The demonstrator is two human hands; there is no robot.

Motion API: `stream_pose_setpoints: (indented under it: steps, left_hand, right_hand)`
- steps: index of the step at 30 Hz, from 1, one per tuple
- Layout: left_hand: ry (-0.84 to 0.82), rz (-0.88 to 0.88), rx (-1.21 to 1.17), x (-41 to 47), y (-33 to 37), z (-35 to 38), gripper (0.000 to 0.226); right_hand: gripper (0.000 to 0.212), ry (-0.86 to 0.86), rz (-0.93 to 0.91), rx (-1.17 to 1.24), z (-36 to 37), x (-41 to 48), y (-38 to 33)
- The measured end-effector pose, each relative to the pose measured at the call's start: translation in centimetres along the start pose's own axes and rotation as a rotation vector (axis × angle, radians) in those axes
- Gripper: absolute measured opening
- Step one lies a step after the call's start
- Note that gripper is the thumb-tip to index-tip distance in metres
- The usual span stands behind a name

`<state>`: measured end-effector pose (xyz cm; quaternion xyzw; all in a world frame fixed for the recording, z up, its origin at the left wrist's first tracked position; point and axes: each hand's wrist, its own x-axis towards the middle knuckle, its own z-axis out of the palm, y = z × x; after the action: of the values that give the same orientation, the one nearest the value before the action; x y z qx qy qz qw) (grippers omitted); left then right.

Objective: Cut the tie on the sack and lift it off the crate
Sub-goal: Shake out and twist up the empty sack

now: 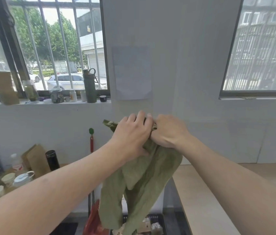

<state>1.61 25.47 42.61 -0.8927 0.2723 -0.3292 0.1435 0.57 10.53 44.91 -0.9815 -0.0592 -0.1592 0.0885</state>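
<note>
An olive-green cloth sack [140, 182] hangs in the air in front of the white wall, its lower end dangling over a dark plastic crate [157, 219] at the bottom centre. My left hand [131, 133] grips the gathered top of the sack from the left, and a twisted green end pokes out past its fingers. My right hand [167, 131] is closed around the same bunched top from the right, touching the left hand. The tie is hidden under my fingers. Pale lumps lie in the crate under the sack.
A light wooden table [201, 200] runs along the right. On the left, a counter holds a black flask [52, 160], cups [8, 178] and a brown bag [35, 158]. A red bag [95, 219] lies beside the crate. Bottles and jars line the window sill [49, 101].
</note>
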Motion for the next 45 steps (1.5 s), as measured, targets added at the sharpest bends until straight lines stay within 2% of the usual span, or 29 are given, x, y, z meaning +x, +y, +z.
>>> stream_pose_setpoints:
  steps: [3,9,10,13,17,20,23,25,29,32,34,36,38,40,43,45]
  left_hand:
    - [0.105,-0.007,-0.042,0.1,-0.2,1.2,0.067]
    - [0.188,0.04,-0.169,0.6,-0.4,1.9,0.042]
    - [0.166,0.005,-0.197,0.7,-0.4,2.0,0.038]
    - [0.008,-0.106,-0.327,1.3,-0.8,1.9,0.026]
    - [-0.094,-0.271,-0.542,2.2,-1.7,2.2,0.013]
    - [-0.162,-0.366,-0.722,3.1,-2.5,2.2,0.015]
    - [-0.24,-0.372,-0.959,3.8,-2.5,1.7,0.018]
    - [-0.296,-0.353,-1.116,3.9,-2.2,1.2,0.018]
    - [-0.399,-0.332,-1.265,3.5,-2.2,0.4,0.014]
    - [-0.481,-0.313,-1.256,3.2,-2.6,0.1,0.013]
    - [-0.501,-0.239,-1.232,2.9,-2.6,0.0,0.019]
    - [-0.456,-0.166,-1.125,2.7,-2.7,-0.1,0.033]
    - [-0.381,-0.142,-0.868,2.3,-2.8,-0.3,0.06]
    - [-0.305,-0.111,-0.62,1.9,-2.5,-0.6,0.075]
    - [-0.187,-0.074,-0.443,1.1,-1.3,-0.6,0.072]
    - [-0.125,-0.123,-0.389,0.6,-0.5,-0.6,0.065]
  right_hand:
    - [0.006,-0.087,0.042,0.061,-1.0,-0.2,-0.4]
    - [0.004,-0.164,0.046,0.13,-1.7,-0.6,-0.2]
    - [0.01,-0.166,0.033,0.122,-1.6,-0.6,0.0]
    - [0.044,-0.109,-0.045,0.029,-0.8,-0.6,0.5]
    - [0.082,0.183,-0.218,-0.369,-0.1,-1.1,0.8]
    - [0.123,0.246,-0.244,-0.49,1.0,-1.2,0.9]
    - [0.137,0.284,-0.21,-0.523,2.1,-0.5,1.4]
    - [0.123,0.332,-0.201,-0.524,2.5,0.0,1.9]
    - [0.063,0.506,-0.28,-0.5,2.9,0.8,2.4]
    - [0.051,0.507,-0.321,-0.512,2.6,1.1,2.4]
    - [0.044,0.427,-0.31,-0.512,2.2,1.0,2.1]
    - [0.033,0.313,-0.286,-0.509,1.7,0.8,1.6]
    - [0.025,0.222,-0.265,-0.467,1.0,0.6,1.0]
    - [0.019,0.176,-0.253,-0.417,0.6,0.5,0.5]
    - [0.008,0.137,-0.192,-0.296,0.3,0.5,0.0]
    - [0.009,0.08,-0.134,-0.221,-0.1,0.7,-0.3]
